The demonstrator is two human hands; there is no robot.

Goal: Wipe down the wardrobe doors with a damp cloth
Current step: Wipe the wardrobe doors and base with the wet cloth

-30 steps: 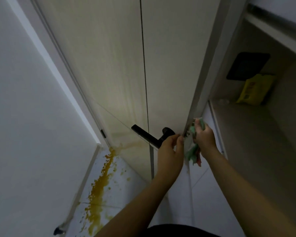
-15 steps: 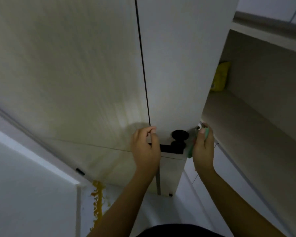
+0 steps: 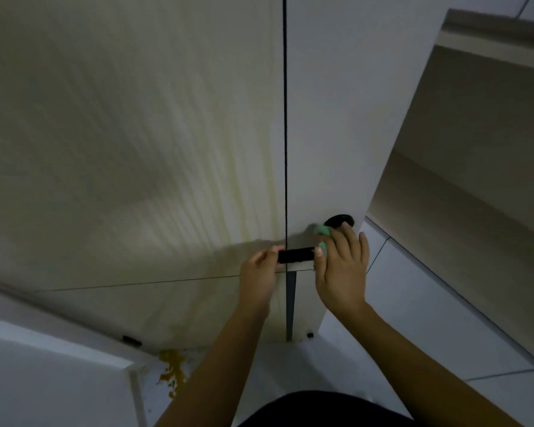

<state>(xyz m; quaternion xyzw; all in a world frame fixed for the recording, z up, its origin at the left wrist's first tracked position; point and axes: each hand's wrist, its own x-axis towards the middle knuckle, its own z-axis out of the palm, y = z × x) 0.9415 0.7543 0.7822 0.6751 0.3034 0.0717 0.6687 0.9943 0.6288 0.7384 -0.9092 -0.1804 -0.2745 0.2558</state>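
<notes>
Pale wardrobe doors fill the view, with yellowish streaks running down near the dark centre seam. A black lever handle sticks out from the right door. My left hand pinches the handle's left end. My right hand holds a green cloth bunched under its fingers and presses it against the door by the handle's round black base. Most of the cloth is hidden under the hand.
An open shelf compartment lies to the right of the door. Yellow-orange spill marks the white floor at the lower left, beside a white wall panel. White floor tiles spread at the lower right.
My right hand has moved with the cloth from the door's right edge onto the door face by the handle. My left hand stays on the handle. The view has tilted upward.
</notes>
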